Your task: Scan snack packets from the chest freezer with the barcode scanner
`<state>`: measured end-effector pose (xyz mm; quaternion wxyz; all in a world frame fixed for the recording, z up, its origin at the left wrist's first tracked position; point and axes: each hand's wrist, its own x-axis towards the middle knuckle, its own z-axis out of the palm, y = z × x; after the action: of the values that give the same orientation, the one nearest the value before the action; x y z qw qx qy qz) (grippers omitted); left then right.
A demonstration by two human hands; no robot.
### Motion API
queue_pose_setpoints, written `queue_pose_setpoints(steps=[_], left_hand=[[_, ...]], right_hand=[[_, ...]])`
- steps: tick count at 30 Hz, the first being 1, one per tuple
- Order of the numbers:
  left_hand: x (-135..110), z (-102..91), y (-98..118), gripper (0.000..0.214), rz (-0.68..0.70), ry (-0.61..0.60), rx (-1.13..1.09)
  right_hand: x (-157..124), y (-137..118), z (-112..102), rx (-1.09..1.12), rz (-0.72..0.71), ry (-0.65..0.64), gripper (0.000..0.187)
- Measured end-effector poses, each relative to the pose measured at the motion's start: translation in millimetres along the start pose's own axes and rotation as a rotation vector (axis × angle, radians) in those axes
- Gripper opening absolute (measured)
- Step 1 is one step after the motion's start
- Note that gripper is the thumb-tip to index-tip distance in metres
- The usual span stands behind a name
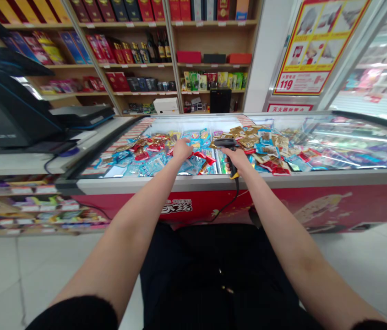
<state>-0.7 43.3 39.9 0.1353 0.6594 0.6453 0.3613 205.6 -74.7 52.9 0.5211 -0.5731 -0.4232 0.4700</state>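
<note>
Scanning looks to be proceeding: right hand (236,158) is clamping a black corded barcode scanner (226,143) above the red glass-topped chest freezer (317,204), while left hand (182,150) is curling, grip unclear, onto colourful foil snack packets (152,160) heaped there, needing a barcode turned scannerward.

Shop; goods-lined shelves (214,22); glass-topped chest freezer (282,181); till screen (1,110).

Poster (320,41) top cut off; pkt (279,170) print illegible

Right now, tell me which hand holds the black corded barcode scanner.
The right hand grips the black corded barcode scanner; the left hand only touches the wrapped packets.
</note>
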Motion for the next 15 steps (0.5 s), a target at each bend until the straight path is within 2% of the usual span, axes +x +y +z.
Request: queue_pose_setpoints(steps=[6, 10, 13, 15], left_hand=[[-5, -26.5, -30, 0.043, -0.115, -0.035, 0.175], [-7, -30.9, -40, 0.058, -0.148, -0.065, 0.149], [-11, -32.4, -39, 0.071, -0.165, 0.005, 0.085], [-14, -33.9, -37, 0.077, -0.164, 0.078, -0.050]], right_hand=[[-6, -4, 37, -0.137, -0.015, -0.119, 0.026], [-9, -5, 53, -0.183, -0.017, -0.166, 0.025], [-8, -3, 60, -0.188, -0.022, -0.189, 0.022], [-7, -2, 62, -0.195, -0.018, -0.192, 0.021]])
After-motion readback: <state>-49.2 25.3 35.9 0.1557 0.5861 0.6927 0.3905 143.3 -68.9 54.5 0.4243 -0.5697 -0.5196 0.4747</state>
